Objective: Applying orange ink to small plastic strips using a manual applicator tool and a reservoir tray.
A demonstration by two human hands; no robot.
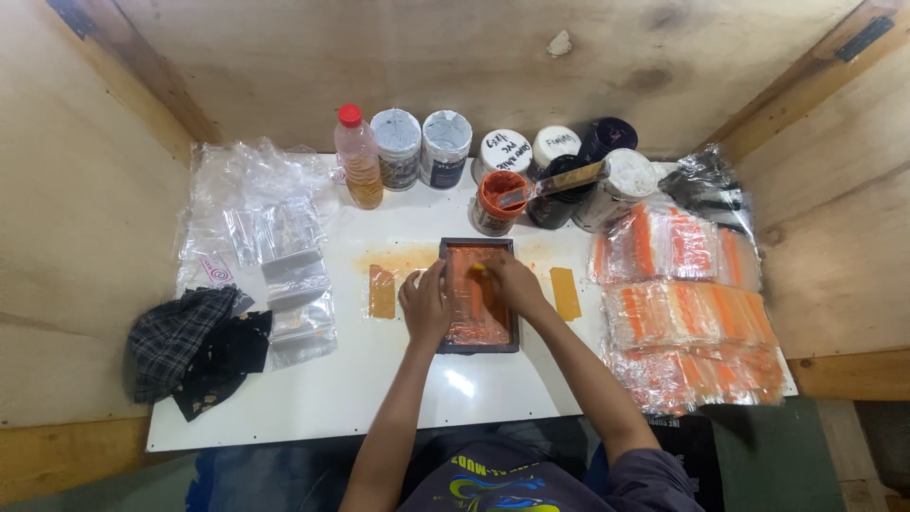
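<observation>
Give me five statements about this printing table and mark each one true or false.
1. The left hand rests on the left edge of the dark frame. True.
2. The right hand is lifted clear of the frame. False: it presses something small and yellowish onto the orange-inked screen inside it.
3. The bottle with the red cap stands at the back of the white table, left of the jars. True.
4. The open orange paint jar is sealed with a lid. False: it is open, with a tool lying across its rim.
5. The stacks of orange-printed bags lie left of the frame. False: they lie to its right.
</observation>
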